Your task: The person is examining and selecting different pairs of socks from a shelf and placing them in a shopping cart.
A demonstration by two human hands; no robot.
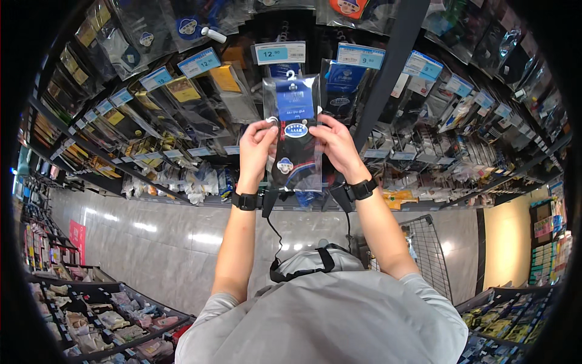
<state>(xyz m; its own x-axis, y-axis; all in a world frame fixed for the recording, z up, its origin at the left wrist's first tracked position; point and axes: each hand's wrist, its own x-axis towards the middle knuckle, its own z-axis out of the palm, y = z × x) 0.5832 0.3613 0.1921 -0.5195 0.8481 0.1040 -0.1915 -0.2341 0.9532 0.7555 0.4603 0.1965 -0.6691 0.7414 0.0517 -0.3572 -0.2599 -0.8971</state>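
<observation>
I hold a clear plastic packet with a blue card and dark socks inside, up in front of a shop rack. My left hand grips the packet's left edge with fingers and thumb. At the packet's right edge my right hand pinches it the same way. The packet hangs upright, its white hook at the top just under a blue price tag. Both wrists wear black bands.
Rows of hanging packets with blue price tags fill the rack ahead and to both sides. A wire shopping cart stands at lower right. Bins of packed goods sit at lower left, above a glossy tiled floor.
</observation>
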